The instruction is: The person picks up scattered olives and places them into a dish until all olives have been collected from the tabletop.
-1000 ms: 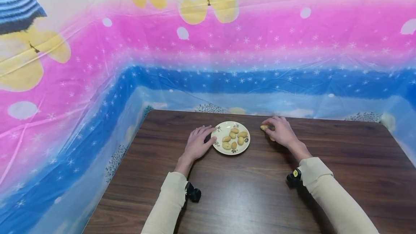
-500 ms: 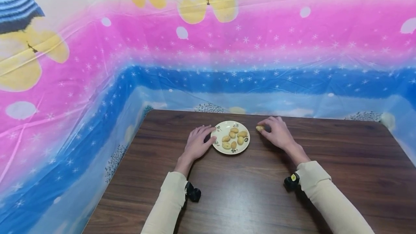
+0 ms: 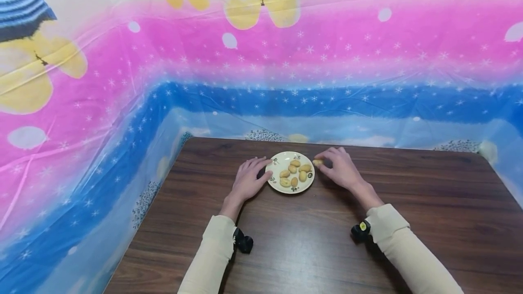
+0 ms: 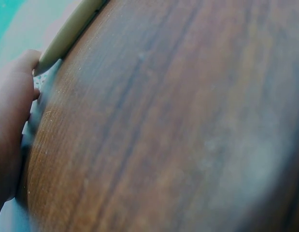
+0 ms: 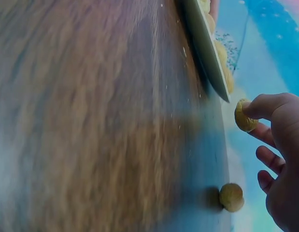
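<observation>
A round cream plate (image 3: 279, 186) with dark printed marks on its rim holds several small yellow-brown potatoes (image 3: 303, 176). My left hand (image 3: 248, 180) rests at the plate's left rim, fingers extended; in the left wrist view, its thumb touches the plate edge (image 4: 67, 41). Just off the right rim, my right hand (image 3: 342, 168) pinches one small potato (image 5: 245, 116) between thumb and fingertips. The right wrist view shows this potato apart from the plate's edge. Another potato (image 5: 231, 196) lies on the table below my right hand; in the head view the hand hides it.
The dark wood-grain table (image 3: 302, 248) stretches toward me and out to both sides. Behind and left of it hangs a pink and blue patterned cloth (image 3: 261, 99). Each wrist wears a small black camera (image 3: 244, 242) at the cream sleeve cuff.
My right hand has moved left with the pinched potato, from well right of the plate to close by its right rim. The left hand and plate stay in place.
</observation>
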